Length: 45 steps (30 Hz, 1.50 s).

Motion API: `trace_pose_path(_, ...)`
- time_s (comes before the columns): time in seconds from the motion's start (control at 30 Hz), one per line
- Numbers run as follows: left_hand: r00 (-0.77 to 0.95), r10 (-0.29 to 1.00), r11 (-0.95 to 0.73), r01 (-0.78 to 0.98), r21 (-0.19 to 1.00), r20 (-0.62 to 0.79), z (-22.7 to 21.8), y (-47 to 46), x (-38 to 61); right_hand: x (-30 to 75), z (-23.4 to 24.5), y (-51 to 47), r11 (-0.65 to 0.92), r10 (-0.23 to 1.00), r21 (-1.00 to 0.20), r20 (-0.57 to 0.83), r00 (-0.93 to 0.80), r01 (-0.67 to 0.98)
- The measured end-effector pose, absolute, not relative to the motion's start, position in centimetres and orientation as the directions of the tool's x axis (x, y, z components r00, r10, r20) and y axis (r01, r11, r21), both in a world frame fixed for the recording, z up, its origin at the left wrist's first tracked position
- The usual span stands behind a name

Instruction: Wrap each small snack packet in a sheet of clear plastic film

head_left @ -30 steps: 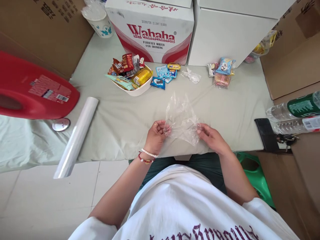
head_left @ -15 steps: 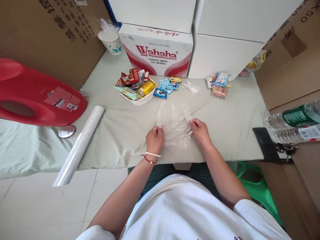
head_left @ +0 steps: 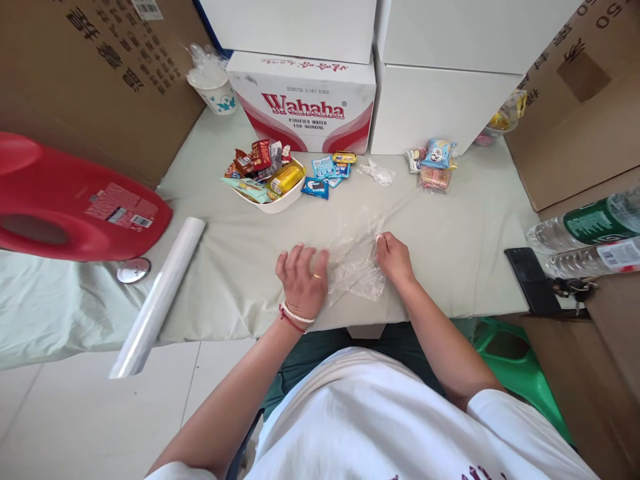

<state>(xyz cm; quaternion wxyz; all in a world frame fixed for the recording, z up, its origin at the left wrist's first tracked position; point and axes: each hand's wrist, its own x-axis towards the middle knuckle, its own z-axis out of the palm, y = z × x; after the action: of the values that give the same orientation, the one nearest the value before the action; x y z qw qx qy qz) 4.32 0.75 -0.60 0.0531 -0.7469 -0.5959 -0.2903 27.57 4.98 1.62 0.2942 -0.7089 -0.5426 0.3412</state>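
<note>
A thin clear plastic bag (head_left: 356, 270) hangs crumpled over the cloth near the table's front edge. My right hand (head_left: 395, 257) pinches its right side in a closed grip. On the left side, my left hand (head_left: 303, 277) is open with its fingers spread, slightly blurred, beside the bag's edge. Beyond the hands sits a white bowl (head_left: 274, 205) heaped with wrapped snacks. Several small blue packets (head_left: 316, 188) and a yellow one (head_left: 345, 157) lie to its right. A crumpled bit of clear plastic (head_left: 379, 173) is close to them.
A red jug (head_left: 85, 200) and a roll of plastic film (head_left: 160, 293) lie on the left, the roll overhanging the edge. Boxes (head_left: 305, 100) line the back. Snack packs (head_left: 436, 163) sit back right; a phone (head_left: 532, 280) and bottles (head_left: 590, 227) are far right.
My left hand has let go of the bag's left side, spread its fingers and shifted slightly left. The right hand keeps its grip, and the bag has gathered toward it.
</note>
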Motion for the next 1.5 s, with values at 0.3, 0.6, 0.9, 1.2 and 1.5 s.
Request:
trace_pose_path(0.3, 0.523, 0.836, -0.548, 0.779, 0.303, 0.168, -1.1, 2.1, 3.7, 27.9, 2.2, 4.3, -0.25, 0.967, -0.889, -0.211, 0.142, 0.383)
trace_pose_path(0.6, 0.487, 0.87, -0.49, 0.831, 0.264, 0.079, -0.3, 1.8, 4.6, 29.0, 2.4, 3.8, -0.4, 0.866, -0.915, -0.396, 0.305, -0.051)
trace_pose_path(0.9, 0.473, 0.88, -0.469, 0.844, 0.26, 0.051, -0.2, 2.1, 3.9, 35.5, 1.3, 1.8, -0.401, 0.872, -0.881, -0.283, 0.399, 0.252)
trace_pose_path(1.2, 0.497, 0.867, -0.486, 0.828, 0.281, 0.037, -0.2, 2.0, 3.8, 37.6, 5.2, 6.0, -0.208, 0.91, -0.607, 0.167, 0.379, 0.767)
trace_pose_path(1.5, 0.493, 0.868, -0.482, 0.803, 0.349, 0.065, -0.3, 2.1, 3.5, 21.8, 5.7, 23.4, 0.319, 0.947, -0.051, 0.052, -0.317, 0.946)
